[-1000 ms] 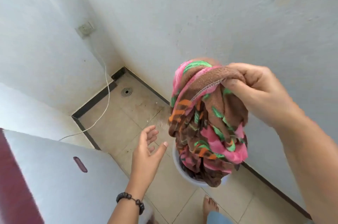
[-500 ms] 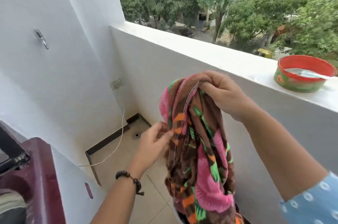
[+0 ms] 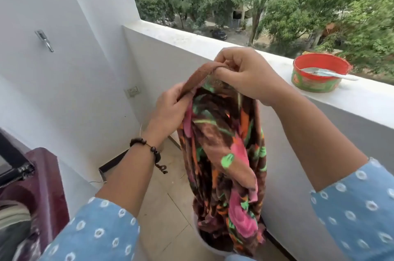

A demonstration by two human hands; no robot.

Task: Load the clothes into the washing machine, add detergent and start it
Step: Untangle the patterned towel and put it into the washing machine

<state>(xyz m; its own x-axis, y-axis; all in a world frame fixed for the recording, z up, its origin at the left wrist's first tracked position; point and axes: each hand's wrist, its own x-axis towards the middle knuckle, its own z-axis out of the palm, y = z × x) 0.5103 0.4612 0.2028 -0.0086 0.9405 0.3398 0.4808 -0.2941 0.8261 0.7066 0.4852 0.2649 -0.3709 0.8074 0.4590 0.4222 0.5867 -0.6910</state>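
A brown cloth with pink, green and orange flowers hangs in front of me. My left hand and my right hand both pinch its top hem, a short way apart. The cloth's lower end reaches into a white bucket on the floor. At the lower left stands the maroon washing machine, its tub open with pale clothes inside. On the balcony ledge at the right sits a red and green tub of white powder with a spoon in it.
A white balcony wall runs behind the cloth, with trees beyond. The side wall carries a metal tap and a socket with a white cord. Beige floor tiles lie between the machine and the bucket.
My left hand has risen and taken hold of the cloth's top hem beside my right hand. The cloth has been lifted higher out of the bucket, and my view has tilted up.
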